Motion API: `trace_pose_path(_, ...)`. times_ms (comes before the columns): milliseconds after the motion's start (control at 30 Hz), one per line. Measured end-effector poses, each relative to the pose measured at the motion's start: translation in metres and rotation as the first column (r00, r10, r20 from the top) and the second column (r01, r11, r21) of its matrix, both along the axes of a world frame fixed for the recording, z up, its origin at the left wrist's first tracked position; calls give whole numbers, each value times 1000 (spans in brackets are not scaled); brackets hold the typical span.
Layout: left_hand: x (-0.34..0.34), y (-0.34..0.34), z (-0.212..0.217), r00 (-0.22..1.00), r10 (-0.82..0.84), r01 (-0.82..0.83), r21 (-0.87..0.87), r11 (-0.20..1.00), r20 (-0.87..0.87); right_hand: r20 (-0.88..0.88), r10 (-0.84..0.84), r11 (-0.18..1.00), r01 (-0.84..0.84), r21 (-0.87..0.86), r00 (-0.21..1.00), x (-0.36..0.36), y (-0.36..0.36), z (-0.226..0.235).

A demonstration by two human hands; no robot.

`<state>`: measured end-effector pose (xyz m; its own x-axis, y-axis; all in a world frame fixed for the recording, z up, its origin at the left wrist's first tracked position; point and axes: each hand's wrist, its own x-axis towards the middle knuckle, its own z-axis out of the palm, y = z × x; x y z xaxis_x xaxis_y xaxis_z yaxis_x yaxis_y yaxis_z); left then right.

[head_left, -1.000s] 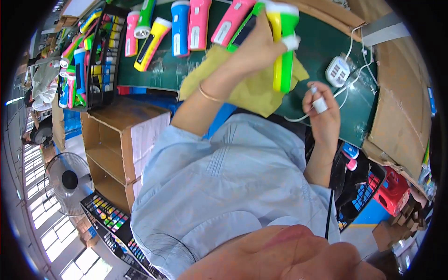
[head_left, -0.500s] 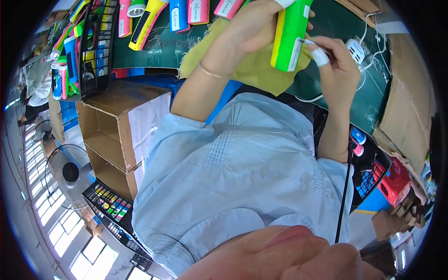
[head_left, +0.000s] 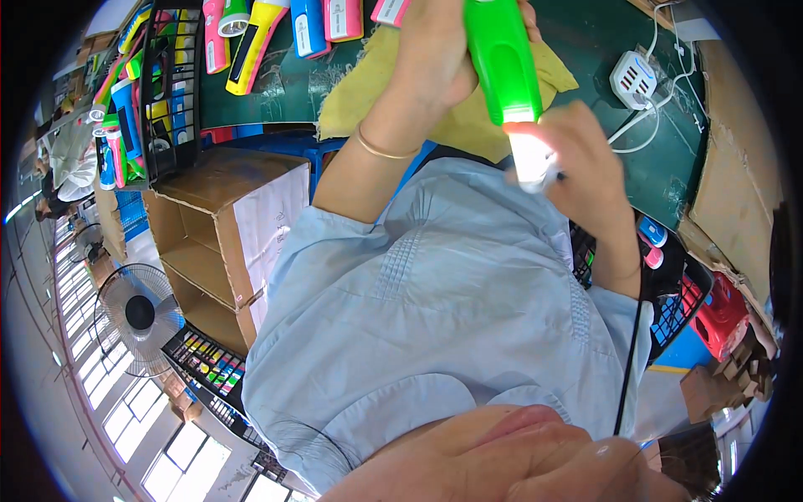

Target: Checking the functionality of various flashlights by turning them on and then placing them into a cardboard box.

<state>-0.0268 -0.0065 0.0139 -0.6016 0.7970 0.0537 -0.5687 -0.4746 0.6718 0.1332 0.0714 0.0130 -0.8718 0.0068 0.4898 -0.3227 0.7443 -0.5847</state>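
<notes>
A bright green flashlight (head_left: 504, 63) runs down from the upper edge, its lower end glowing white. My left hand (head_left: 435, 63), with a thin bangle at the wrist, is closed around its upper part; fingertips show on the far side. At the glowing end is my right hand (head_left: 581, 163), one finger across the light. Motion and glare smear its fingers, so I cannot tell whether they grip anything. Beneath the flashlight lies a yellow cloth (head_left: 368, 88) on the dark green tabletop (head_left: 280, 92).
Several coloured flashlights (head_left: 308, 29) lie along the far left of the table. A black wire rack (head_left: 171, 92) stands beside them. At right sits a white multi-port charger (head_left: 633, 79) with white cables. A cardboard shelf box (head_left: 213, 197) is at my left, a black basket (head_left: 679, 314) at my right.
The flashlight has turned in my left hand, its plain green side now showing, and its lower end is lit. My right hand has moved down and left, onto that end.
</notes>
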Motion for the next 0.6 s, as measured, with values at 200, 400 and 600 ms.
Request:
trace_pose_path(200,16,-6,-12,987,-157,162,136,977,-46,-224,-89,992,107,71,970,16,-8,-18)
trace_pose_path(400,30,-23,-22,240,53,54,68,996,-969,-31,-196,839,151,-522,980,-2,-17,-42)
trace_pose_path(600,38,-39,-36,333,156,-155,109,982,-930,243,-217,870,300,-392,945,14,-3,-46)
